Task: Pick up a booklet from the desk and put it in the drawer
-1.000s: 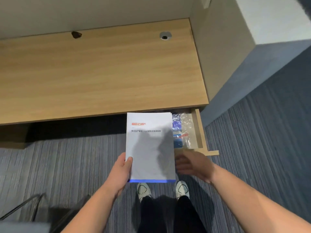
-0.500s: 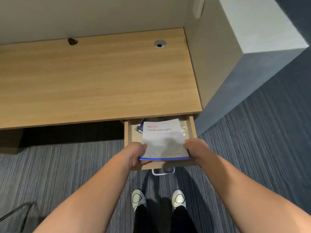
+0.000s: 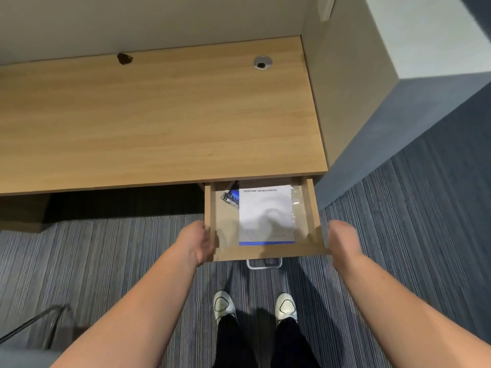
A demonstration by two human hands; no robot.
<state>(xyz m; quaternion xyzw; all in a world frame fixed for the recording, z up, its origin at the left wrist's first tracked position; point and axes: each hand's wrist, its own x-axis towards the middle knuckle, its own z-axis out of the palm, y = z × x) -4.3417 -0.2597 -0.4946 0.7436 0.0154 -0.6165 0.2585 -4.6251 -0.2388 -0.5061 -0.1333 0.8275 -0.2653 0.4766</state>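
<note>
Booklet [image 3: 266, 216] in, drawer [image 3: 268, 253] open.
It lies between my empty hands: left hand [image 3: 198, 243] touching the drawer's corner, right hand [image 3: 342, 241] loose beside it. Placing looks done.

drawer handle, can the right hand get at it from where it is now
Probably yes. The right hand is empty, beside the drawer's right front corner, and the handle sticks out below the front edge with nothing over it. The left hand is off at the other corner.

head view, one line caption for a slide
Booklet lies flat in the open drawer, both hands beside its front corners.
</note>
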